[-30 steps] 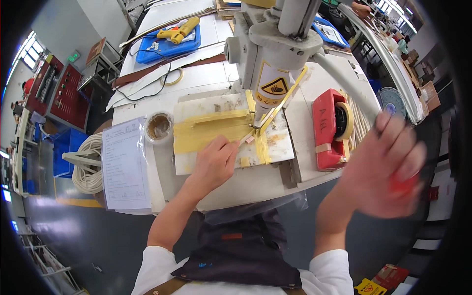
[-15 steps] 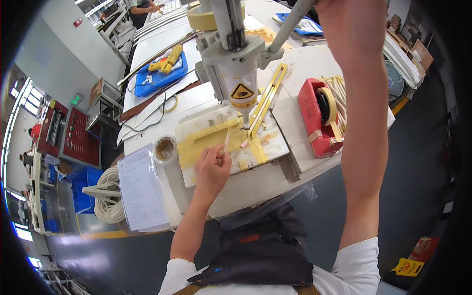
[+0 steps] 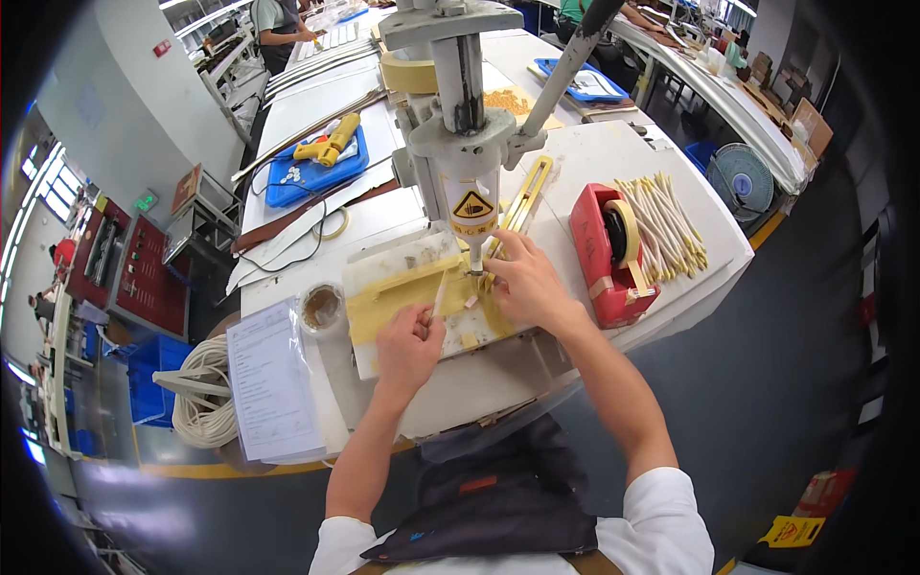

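My left hand is closed in a pinch on a short white cord that points up and away over the base plate. My right hand is beside the press's lower tip, its fingers bent in close to it. What those fingers hold, if anything, is hidden. The hand press stands upright, with a warning sticker on its body. Beneath it, yellow tape covers much of the pale base plate. A small pinkish piece lies near the tip.
A red tape dispenser stands right of the press, beside a pile of yellow-tipped white cords. To the left are a tape roll, a printed sheet and a blue tray with a yellow glue gun. The press lever slants up right.
My right hand has come down from the press lever to the tip. The left hand keeps hold of the cord in nearly the same place. The view has shifted slightly.
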A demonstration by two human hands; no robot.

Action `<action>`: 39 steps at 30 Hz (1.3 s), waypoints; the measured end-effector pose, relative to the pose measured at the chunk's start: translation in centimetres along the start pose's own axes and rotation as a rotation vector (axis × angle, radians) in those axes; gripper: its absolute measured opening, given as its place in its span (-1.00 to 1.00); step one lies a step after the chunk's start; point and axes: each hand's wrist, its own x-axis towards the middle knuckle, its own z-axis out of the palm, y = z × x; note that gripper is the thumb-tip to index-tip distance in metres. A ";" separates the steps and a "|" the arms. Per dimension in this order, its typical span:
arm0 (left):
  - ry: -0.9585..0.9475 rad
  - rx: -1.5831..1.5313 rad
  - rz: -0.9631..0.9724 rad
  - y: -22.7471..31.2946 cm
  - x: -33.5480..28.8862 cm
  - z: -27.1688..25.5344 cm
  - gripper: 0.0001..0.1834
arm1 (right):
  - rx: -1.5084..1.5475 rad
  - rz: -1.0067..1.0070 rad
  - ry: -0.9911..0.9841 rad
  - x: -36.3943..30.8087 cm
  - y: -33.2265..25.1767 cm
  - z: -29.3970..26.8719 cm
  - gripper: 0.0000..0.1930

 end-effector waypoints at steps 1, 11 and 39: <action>-0.004 -0.016 -0.008 0.1 0.1 0.0 -0.77 | -0.017 0.004 -0.045 0.3 0.2 0.0 -0.66; -0.022 -0.152 -0.111 0.4 0.1 -0.5 -0.76 | 0.023 -0.096 -0.061 1.2 1.2 -0.6 -0.84; -0.286 -0.562 -0.412 2.3 -1.5 -3.9 -0.77 | -0.219 0.294 0.699 -8.1 6.4 -17.9 -0.81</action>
